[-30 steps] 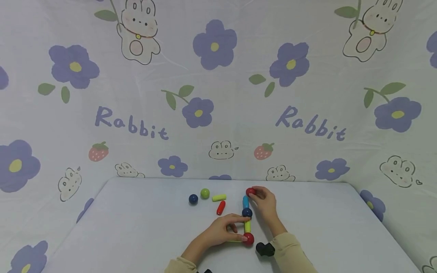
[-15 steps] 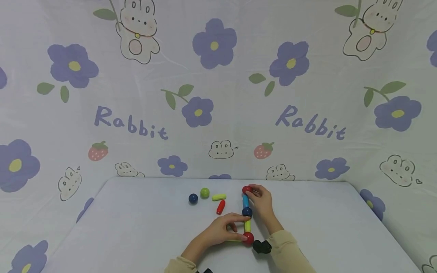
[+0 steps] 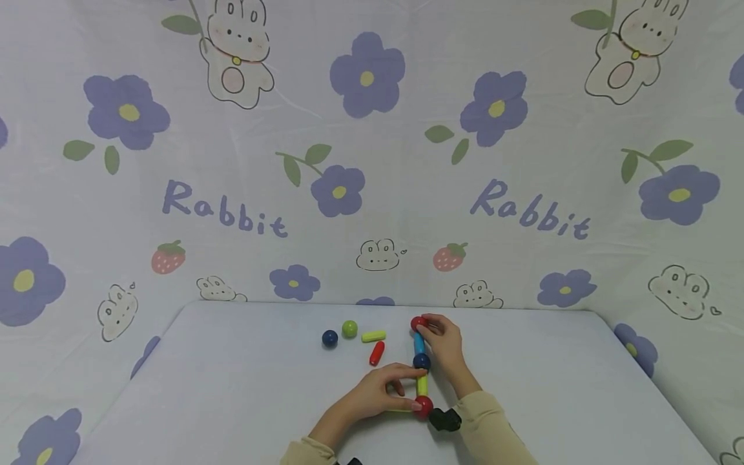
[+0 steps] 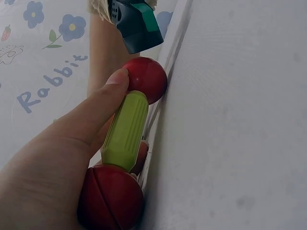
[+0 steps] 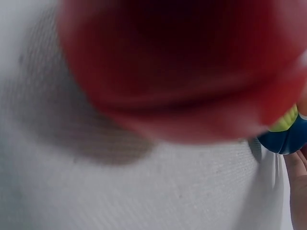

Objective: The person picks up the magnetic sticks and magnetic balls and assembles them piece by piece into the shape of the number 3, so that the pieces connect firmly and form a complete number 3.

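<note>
In the head view my left hand [image 3: 372,391] has its thumb on the near red ball [image 3: 423,407] and its index fingertip by the dark blue ball [image 3: 421,361], spanning a yellow-green rod [image 3: 422,385]. The left wrist view shows a second yellow-green rod [image 4: 125,129] joining that ball to another red ball [image 4: 110,197], which my left hand hides from the head camera. My right hand [image 3: 446,339] pinches the far red ball [image 3: 418,323] at the far end of a light blue rod [image 3: 419,343]. A red ball [image 5: 182,72] fills much of the right wrist view.
Left of the chain lie a loose dark blue ball [image 3: 329,339], a green ball [image 3: 349,329], a yellow-green rod [image 3: 374,336] and a red rod [image 3: 377,353]. They rest on the white table [image 3: 232,381]. A patterned cloth [image 3: 401,148] hangs behind.
My right hand has moved slightly left with the far red ball, bringing it in line with the light blue rod's end. My left hand has kept its place.
</note>
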A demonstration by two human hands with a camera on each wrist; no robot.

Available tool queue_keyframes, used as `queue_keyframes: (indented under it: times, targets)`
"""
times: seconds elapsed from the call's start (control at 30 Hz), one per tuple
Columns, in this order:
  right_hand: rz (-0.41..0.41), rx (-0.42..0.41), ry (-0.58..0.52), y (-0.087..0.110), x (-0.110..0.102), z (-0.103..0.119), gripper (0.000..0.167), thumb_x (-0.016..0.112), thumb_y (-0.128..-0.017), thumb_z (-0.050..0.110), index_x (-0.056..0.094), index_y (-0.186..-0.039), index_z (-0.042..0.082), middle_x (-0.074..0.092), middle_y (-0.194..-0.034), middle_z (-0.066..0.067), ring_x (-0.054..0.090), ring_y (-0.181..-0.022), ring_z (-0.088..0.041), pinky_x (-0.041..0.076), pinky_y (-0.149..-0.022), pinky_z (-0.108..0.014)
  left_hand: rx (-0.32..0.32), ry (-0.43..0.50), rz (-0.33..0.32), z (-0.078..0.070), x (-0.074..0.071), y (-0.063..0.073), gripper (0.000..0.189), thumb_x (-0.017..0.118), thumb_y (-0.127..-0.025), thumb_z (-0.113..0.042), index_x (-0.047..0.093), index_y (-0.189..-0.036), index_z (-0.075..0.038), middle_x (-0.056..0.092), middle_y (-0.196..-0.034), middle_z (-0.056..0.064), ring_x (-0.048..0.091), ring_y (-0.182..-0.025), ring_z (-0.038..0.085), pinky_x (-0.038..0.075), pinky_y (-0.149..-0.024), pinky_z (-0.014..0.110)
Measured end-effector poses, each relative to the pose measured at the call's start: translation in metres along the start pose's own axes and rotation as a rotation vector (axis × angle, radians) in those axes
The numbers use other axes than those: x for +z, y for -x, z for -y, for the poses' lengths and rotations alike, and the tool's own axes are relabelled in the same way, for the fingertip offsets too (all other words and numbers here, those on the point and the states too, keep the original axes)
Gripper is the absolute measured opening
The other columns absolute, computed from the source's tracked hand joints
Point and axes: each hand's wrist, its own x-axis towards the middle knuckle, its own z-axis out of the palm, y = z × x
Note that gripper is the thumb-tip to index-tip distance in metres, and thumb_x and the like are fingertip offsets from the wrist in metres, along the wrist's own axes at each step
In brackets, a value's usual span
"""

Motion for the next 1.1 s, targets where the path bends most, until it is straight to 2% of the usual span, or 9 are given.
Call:
queue_keyframes:
  times: [0.2,0.4,0.57,0.67,0.8,1.1]
  targets:
    - [0.004,-0.005,0.021,-0.001,0.000,-0.005,0.031,0.065,-0.082,0.008,0.057,-0.111,0.001,0.057,-0.111,-0.015,0.054,-0.104,-0.027,0.045,-0.082,-0.034,0.008,-0.002,0.006,0.002,0.002,-0.001,0.054,0.069,-0.076,-0.037,0.052,-0.127,-0.026,0.052,-0.118,-0.011,0.054,-0.078,0.010,0.046,-0.068,0.024]
    - [0.003,-0.022,0.036,-0.003,-0.001,-0.008,0.030,0.065,-0.082,0.009,0.058,-0.110,0.001,0.058,-0.110,-0.015,0.055,-0.103,-0.027,0.045,-0.083,-0.035,0.012,0.000,-0.004,-0.002,0.002,0.000,0.054,0.069,-0.077,-0.034,0.052,-0.127,-0.024,0.053,-0.119,-0.008,0.055,-0.079,0.013,0.046,-0.068,0.023]
    - [0.015,-0.046,0.024,-0.002,-0.002,-0.010,0.029,0.065,-0.082,0.009,0.059,-0.110,0.001,0.059,-0.109,-0.013,0.054,-0.103,-0.025,0.044,-0.085,-0.034,0.015,0.013,-0.009,-0.024,-0.002,0.005,0.052,0.070,-0.078,-0.025,0.053,-0.126,-0.017,0.053,-0.120,-0.001,0.055,-0.080,0.020,0.046,-0.068,0.023]
    - [0.022,-0.068,0.028,-0.002,-0.003,-0.012,0.029,0.065,-0.082,0.008,0.059,-0.109,0.001,0.059,-0.109,-0.013,0.054,-0.104,-0.025,0.043,-0.086,-0.035,0.002,0.002,-0.003,-0.019,-0.002,0.004,0.053,0.070,-0.077,-0.029,0.053,-0.127,-0.021,0.053,-0.119,-0.005,0.055,-0.080,0.016,0.046,-0.069,0.024]
    - [0.025,-0.092,0.034,-0.002,-0.004,-0.016,0.029,0.065,-0.082,0.008,0.060,-0.110,0.002,0.059,-0.109,-0.013,0.053,-0.104,-0.025,0.042,-0.087,-0.035,-0.011,-0.017,-0.001,0.001,0.002,-0.001,0.054,0.069,-0.076,-0.036,0.052,-0.127,-0.028,0.052,-0.118,-0.012,0.054,-0.079,0.010,0.046,-0.068,0.024]
    - [0.069,-0.095,-0.021,0.001,-0.006,-0.023,0.036,0.065,-0.082,0.009,0.057,-0.117,0.004,0.055,-0.117,-0.011,0.050,-0.109,-0.024,0.041,-0.089,-0.034,-0.001,-0.027,-0.003,0.001,0.001,0.000,0.054,0.069,-0.076,-0.037,0.052,-0.127,-0.027,0.053,-0.118,-0.010,0.055,-0.080,0.011,0.046,-0.068,0.024]
